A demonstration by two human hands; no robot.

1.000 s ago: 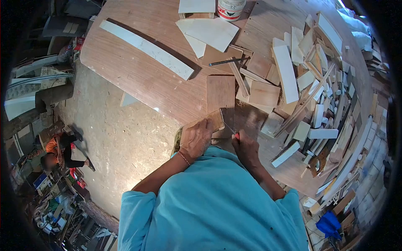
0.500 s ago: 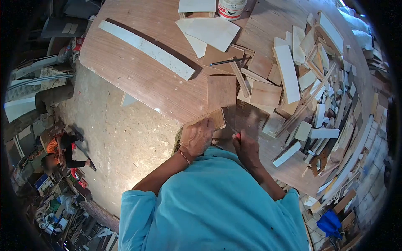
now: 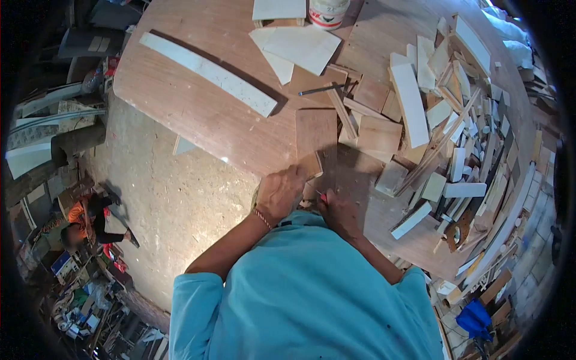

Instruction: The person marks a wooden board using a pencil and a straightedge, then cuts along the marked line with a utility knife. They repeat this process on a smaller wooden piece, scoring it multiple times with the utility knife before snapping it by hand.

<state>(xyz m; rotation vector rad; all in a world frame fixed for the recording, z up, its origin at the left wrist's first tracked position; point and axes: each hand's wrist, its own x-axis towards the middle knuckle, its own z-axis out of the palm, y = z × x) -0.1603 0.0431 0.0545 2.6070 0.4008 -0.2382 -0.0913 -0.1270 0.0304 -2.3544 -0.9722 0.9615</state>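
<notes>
While 1 of the hands point(image 3: 280, 193) grips, the board point(image 3: 311, 164) slants forward-right lengthwise.

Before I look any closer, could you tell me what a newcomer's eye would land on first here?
Probably the turquoise shirt filling the lower middle, with the left hand on a wooden piece and the right hand on a red-handled tool just above it. Next would come the jumble of wood offcuts across the table's right side, then the long white strip lying slantwise at its upper left.
</notes>
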